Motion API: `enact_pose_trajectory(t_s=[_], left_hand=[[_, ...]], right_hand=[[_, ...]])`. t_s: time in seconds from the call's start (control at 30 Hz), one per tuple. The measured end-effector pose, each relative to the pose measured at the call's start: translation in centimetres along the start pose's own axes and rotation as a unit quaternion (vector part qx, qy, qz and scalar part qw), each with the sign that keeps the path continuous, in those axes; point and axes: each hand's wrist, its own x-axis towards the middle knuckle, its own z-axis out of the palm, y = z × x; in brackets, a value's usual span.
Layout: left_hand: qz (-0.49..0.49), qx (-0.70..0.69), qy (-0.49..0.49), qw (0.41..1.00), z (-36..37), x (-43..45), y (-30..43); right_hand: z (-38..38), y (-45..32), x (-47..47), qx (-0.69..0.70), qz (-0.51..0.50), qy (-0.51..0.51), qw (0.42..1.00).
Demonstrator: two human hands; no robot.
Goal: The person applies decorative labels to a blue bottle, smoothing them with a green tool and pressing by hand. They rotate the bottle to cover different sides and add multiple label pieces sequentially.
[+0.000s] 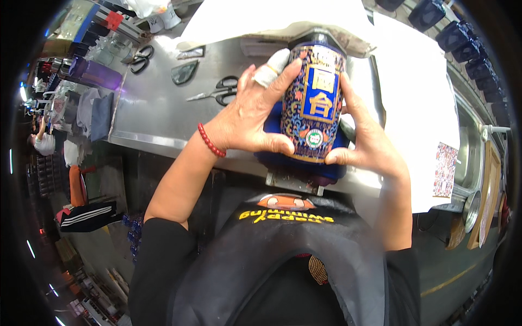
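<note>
A blue ceramic-looking bottle [312, 140] with a colourful floral pattern and gold-framed writing leans between both hands before my apron. My left hand [248, 110] grips its left side, thumb low on the front; a white wrapping covers one finger. On the other side, my right hand [369, 130] presses fingers and thumb along the edge. A dark green thing [348, 127], partly hidden, shows between the right palm and the bottle. Beneath lies a dark blue object [275, 138], mostly covered. Black-handled scissors [222, 91] lie by my left hand, near a dark green scraper-like piece [184, 72].
A second pair of scissors [140, 60] lies further left on the metal table [151, 110]. White sheets [412, 102] cover the right side, with a patterned decal piece [445, 170]. Several dark blue bottles [461, 38] stand at upper right. A person [44, 142] is far left.
</note>
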Motion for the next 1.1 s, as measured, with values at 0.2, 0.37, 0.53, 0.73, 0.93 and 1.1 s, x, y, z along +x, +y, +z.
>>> enact_pose_trajectory(t_s=[0.2, 0.37, 0.53, 0.73, 0.93, 1.1], left_hand=[[-0.044, -0.012, 0.031, 0.998, 0.1, -0.3, 0.7], [-0.057, -0.037, 0.025, 0.997, 1.0, -0.4, 0.7], [-0.069, -0.016, 0.034, 0.997, 0.2, -0.2, 1.6], [-0.052, 0.112, 0.066, 0.99, 0.6, 1.3, 4.0], [-0.076, -0.013, 0.102, 0.992, 1.7, 1.7, 4.1], [-0.088, -0.068, 0.1, 0.989, 1.5, 1.5, 3.7]], right_hand=[[-3.2, -3.8, -0.3, -0.161, -0.006, 0.091, 0.983], [-5.2, -6.7, 3.6, -0.16, -0.023, -0.026, 0.987], [-5.6, -6.8, 9.6, -0.38, 0.041, 0.22, 0.897], [-0.1, -4.1, 5.7, 0.001, 0.054, 0.275, 0.96], [1.9, -1.7, 3.7, 0.153, 0.141, 0.325, 0.922], [-0.4, -3.0, 4.4, 0.16, 0.239, 0.343, 0.894]])
